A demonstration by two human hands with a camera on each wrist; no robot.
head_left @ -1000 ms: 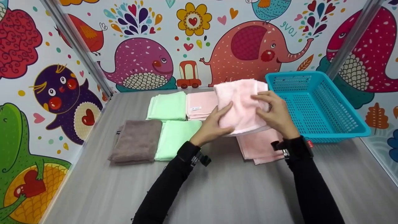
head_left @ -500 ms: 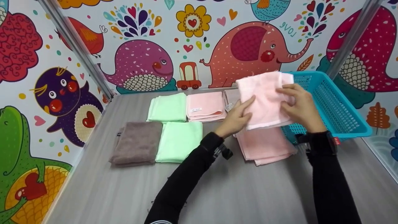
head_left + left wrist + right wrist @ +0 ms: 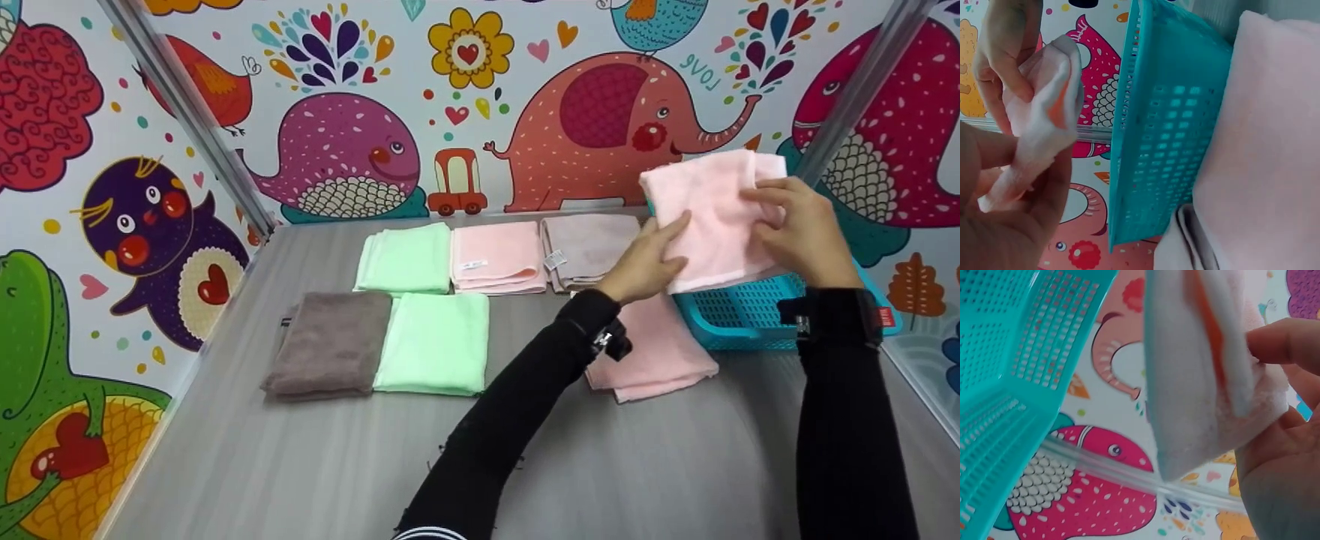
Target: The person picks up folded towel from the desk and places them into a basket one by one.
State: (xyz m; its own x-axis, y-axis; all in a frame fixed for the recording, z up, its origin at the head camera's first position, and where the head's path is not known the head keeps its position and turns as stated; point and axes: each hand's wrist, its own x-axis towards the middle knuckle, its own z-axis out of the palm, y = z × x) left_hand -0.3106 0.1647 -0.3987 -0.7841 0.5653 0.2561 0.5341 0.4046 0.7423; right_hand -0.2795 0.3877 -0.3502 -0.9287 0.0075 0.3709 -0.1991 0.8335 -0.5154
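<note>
A folded pink towel [image 3: 712, 221] is held up between both hands, above the blue plastic basket [image 3: 739, 341]. The left hand [image 3: 645, 259] grips its left edge, thumb in front; the right hand [image 3: 806, 229] pinches the right edge. In the left wrist view, the towel's folded layers [image 3: 1044, 135] show between the two hands. The right wrist view shows the right thumb and fingers [image 3: 1283, 343] on the towel's edge, beside the basket. Another pink folded towel [image 3: 652, 352] lies on the table below the left wrist.
On the grey table [image 3: 300, 465] lie folded towels: a light green one [image 3: 405, 257], a pink one [image 3: 498, 251] and a greyish-pink one [image 3: 589, 244] along the back. In front are a brown towel [image 3: 330, 341] and a second green one [image 3: 433, 341]. Cartoon-printed walls enclose the table.
Both hands have carried the pink towel to the right and upward, from over the table to over the basket. The greyish-pink towel at the back has come into view.
</note>
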